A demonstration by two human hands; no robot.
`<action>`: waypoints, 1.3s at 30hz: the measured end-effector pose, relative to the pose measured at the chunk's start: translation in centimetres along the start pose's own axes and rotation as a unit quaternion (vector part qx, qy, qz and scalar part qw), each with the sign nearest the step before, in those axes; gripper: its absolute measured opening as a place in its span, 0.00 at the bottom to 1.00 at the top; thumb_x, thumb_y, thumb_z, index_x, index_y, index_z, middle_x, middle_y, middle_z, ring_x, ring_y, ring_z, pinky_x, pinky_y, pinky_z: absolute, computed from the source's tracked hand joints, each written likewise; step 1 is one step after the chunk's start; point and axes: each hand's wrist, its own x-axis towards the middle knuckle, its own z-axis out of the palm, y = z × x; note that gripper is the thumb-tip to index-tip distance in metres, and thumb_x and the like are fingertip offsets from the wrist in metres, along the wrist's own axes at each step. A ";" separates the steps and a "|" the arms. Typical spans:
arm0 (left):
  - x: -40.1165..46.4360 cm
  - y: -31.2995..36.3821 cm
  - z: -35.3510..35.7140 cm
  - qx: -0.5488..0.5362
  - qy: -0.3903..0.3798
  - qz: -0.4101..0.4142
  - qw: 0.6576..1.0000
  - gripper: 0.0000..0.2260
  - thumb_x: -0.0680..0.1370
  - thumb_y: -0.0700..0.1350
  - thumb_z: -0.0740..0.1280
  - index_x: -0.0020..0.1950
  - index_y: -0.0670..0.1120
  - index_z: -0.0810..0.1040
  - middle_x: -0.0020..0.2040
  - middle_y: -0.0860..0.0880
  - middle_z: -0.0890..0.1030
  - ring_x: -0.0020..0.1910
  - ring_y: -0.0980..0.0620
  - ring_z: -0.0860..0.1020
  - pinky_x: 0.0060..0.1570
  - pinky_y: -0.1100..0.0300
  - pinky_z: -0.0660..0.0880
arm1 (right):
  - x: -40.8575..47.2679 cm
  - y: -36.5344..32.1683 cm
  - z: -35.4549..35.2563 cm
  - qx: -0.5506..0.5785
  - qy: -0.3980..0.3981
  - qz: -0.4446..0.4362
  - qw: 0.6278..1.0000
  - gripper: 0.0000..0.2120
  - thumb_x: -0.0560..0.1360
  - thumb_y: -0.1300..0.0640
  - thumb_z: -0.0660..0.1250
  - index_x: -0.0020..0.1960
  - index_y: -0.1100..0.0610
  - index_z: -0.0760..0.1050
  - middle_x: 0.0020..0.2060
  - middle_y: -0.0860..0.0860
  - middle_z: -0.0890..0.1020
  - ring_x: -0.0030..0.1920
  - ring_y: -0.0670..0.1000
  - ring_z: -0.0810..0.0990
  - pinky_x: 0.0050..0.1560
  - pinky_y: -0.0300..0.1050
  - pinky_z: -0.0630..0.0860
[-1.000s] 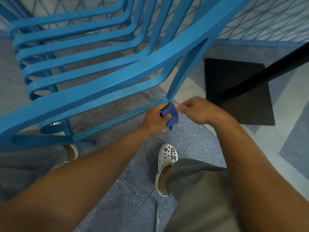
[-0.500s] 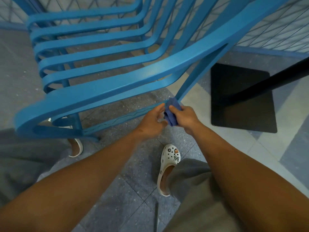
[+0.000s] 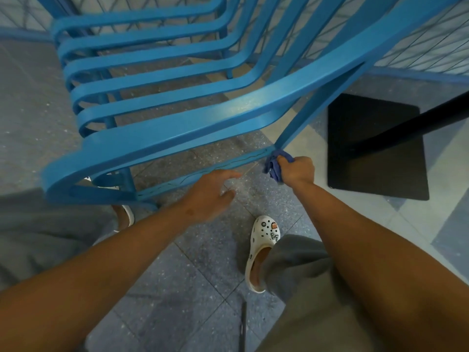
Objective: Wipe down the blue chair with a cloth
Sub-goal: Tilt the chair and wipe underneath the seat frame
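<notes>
The blue slatted chair (image 3: 177, 133) fills the upper half of the head view, its broad armrest running from lower left to upper right. My right hand (image 3: 297, 170) grips a bunched dark blue cloth (image 3: 272, 165) against the foot of the chair's rear leg, where that leg meets the low side rail. My left hand (image 3: 210, 193) hovers just below that rail with fingers spread and relaxed, holding nothing.
A black square table base (image 3: 375, 148) with a dark post lies on the floor right of the chair leg. My white clog (image 3: 261, 250) stands on the grey tiles below my hands. A blue wire fence (image 3: 431, 39) runs behind the chair.
My left hand has let go of the cloth and drawn back to the left with fingers spread. My right hand now holds the cloth alone at the leg's foot.
</notes>
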 end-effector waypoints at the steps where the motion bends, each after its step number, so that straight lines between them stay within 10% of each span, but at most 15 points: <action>1: -0.7 -0.3 -0.3 0.006 -0.011 0.001 1.000 0.20 0.81 0.46 0.68 0.73 0.54 0.72 0.72 0.55 0.72 0.68 0.56 0.71 0.69 0.58 0.69 | -0.6 0.2 -0.2 -0.021 -0.009 -0.007 1.000 0.19 0.80 0.46 0.64 0.47 0.62 0.79 0.42 0.58 0.81 0.39 0.54 0.77 0.38 0.45 0.69; 6: -3.2 -2.6 -1.0 0.045 -0.059 0.001 0.997 0.22 0.81 0.47 0.67 0.75 0.55 0.69 0.74 0.54 0.69 0.72 0.56 0.67 0.74 0.52 0.66 | -4.7 0.5 1.3 0.032 0.011 -0.068 0.997 0.12 0.83 0.48 0.62 0.58 0.56 0.70 0.43 0.49 0.78 0.43 0.51 0.79 0.46 0.49 0.74; 12: -2.8 -2.7 -0.4 0.074 -0.021 0.011 0.997 0.30 0.81 0.47 0.67 0.81 0.50 0.59 0.78 0.48 0.65 0.77 0.50 0.63 0.75 0.58 0.58 | -3.0 -1.6 4.0 0.132 0.082 -0.088 0.984 0.12 0.79 0.46 0.69 0.56 0.52 0.83 0.40 0.49 0.83 0.37 0.47 0.82 0.38 0.41 0.78; 15: -2.3 -2.6 -0.3 0.096 -0.016 0.020 0.995 0.30 0.82 0.47 0.66 0.81 0.48 0.57 0.78 0.46 0.64 0.77 0.49 0.62 0.73 0.59 0.58 | 0.4 -0.9 5.7 0.095 0.072 -0.077 0.990 0.18 0.77 0.39 0.64 0.55 0.49 0.84 0.43 0.56 0.84 0.39 0.55 0.84 0.42 0.54 0.84; 32: 4.2 -7.8 0.4 0.171 0.093 -0.001 0.981 0.26 0.76 0.40 0.71 0.74 0.44 0.71 0.65 0.42 0.76 0.63 0.41 0.74 0.64 0.47 0.73 | -0.2 0.2 4.0 -0.219 0.044 -0.247 0.943 0.18 0.84 0.45 0.59 0.71 0.47 0.74 0.57 0.58 0.78 0.51 0.60 0.81 0.52 0.53 0.79; 39: 3.7 -9.3 0.2 0.151 0.128 -0.023 0.980 0.18 0.77 0.36 0.69 0.67 0.42 0.79 0.56 0.40 0.79 0.55 0.40 0.77 0.58 0.45 0.78 | -2.6 -0.2 6.5 -0.159 0.055 -0.218 0.961 0.18 0.84 0.46 0.58 0.73 0.47 0.70 0.57 0.57 0.78 0.47 0.60 0.82 0.52 0.56 0.81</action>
